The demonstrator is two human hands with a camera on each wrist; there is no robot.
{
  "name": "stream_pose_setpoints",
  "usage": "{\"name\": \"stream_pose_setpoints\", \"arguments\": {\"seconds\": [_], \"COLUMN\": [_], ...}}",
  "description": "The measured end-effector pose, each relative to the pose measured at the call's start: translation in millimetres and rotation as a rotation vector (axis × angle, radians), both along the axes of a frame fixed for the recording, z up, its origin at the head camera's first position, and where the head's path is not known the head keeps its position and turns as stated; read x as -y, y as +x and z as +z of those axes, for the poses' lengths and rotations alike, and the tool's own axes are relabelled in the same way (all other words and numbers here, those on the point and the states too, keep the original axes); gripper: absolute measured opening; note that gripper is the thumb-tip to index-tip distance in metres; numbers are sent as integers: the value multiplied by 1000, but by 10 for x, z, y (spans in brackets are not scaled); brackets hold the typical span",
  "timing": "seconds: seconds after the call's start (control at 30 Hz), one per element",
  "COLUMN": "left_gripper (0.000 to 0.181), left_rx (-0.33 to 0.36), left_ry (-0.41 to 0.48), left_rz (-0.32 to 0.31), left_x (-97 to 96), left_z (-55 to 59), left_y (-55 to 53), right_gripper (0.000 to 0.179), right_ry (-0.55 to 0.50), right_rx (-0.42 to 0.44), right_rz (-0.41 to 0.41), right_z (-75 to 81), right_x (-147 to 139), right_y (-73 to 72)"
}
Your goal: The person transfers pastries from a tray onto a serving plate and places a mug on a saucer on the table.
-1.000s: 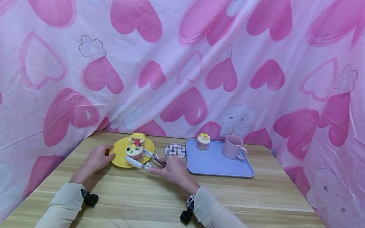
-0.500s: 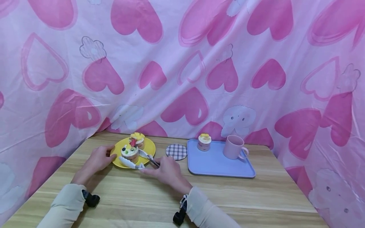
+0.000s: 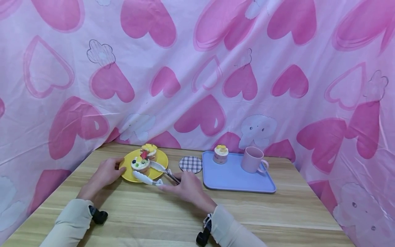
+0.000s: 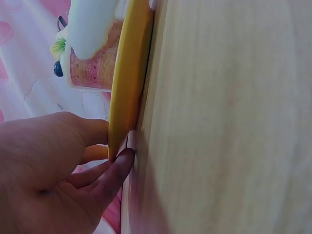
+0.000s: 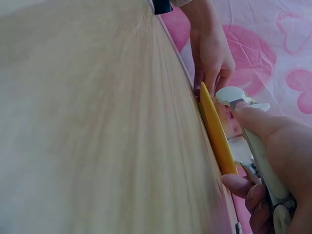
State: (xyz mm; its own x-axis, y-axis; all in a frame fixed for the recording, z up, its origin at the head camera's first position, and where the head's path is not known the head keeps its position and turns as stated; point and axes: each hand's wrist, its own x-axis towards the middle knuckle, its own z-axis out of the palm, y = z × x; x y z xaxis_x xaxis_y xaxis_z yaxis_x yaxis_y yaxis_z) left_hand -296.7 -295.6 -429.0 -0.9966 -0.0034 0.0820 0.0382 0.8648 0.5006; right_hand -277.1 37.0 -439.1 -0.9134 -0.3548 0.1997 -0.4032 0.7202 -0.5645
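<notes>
In the head view my left hand (image 3: 106, 171) pinches the left rim of a yellow plate (image 3: 162, 161), thumb above and fingers below the edge, as the left wrist view also shows. Two fruit-topped dessert cups stand on the plate: a front cup (image 3: 140, 165) with blueberry and green pieces, and a rear cup (image 3: 150, 150) with yellow fruit. My right hand (image 3: 189, 188) grips metal tongs (image 3: 144, 177) with white tips. Those tips are spread on either side of the front cup; contact with it cannot be told. The right wrist view shows fingers wrapped round the tongs' handle (image 5: 261, 158).
A blue tray (image 3: 237, 180) lies to the right, bearing another dessert cup (image 3: 220, 155) and a pink mug (image 3: 253, 160). Between plate and tray sits a checked coaster (image 3: 190, 164). A pink heart-print curtain (image 3: 197, 68) hangs behind the wooden table (image 3: 154, 219).
The front cup came leftward with the tongs on the plate. Since then, the right hand and tongs have drawn back slightly to the right, tips spread wider. The left hand stays on the rim.
</notes>
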Motion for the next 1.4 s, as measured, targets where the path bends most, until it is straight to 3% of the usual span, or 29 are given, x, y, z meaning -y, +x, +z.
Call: {"name": "stream_pose_setpoints", "arguments": {"seconds": [0.2, 0.67, 1.07, 1.27, 1.4], "left_gripper": [59, 59, 59, 59, 59], "left_rx": [-9, 8, 5, 12, 7], "left_ry": [-10, -4, 2, 8, 7], "left_rz": [-5, 2, -3, 2, 1], "left_x": [11, -2, -1, -8, -3], "left_z": [-9, -7, -8, 1, -4], "left_y": [0, -14, 0, 6, 6], "right_gripper": [58, 50, 48, 61, 56], "right_ry": [-29, -67, -39, -72, -75], "right_rx": [31, -8, 5, 3, 1], "right_rz": [15, 15, -16, -16, -6], "right_z": [0, -1, 10, 28, 44], "right_x": [-82, -355, -713, -880, -995], "right_y": [11, 46, 96, 140, 168]}}
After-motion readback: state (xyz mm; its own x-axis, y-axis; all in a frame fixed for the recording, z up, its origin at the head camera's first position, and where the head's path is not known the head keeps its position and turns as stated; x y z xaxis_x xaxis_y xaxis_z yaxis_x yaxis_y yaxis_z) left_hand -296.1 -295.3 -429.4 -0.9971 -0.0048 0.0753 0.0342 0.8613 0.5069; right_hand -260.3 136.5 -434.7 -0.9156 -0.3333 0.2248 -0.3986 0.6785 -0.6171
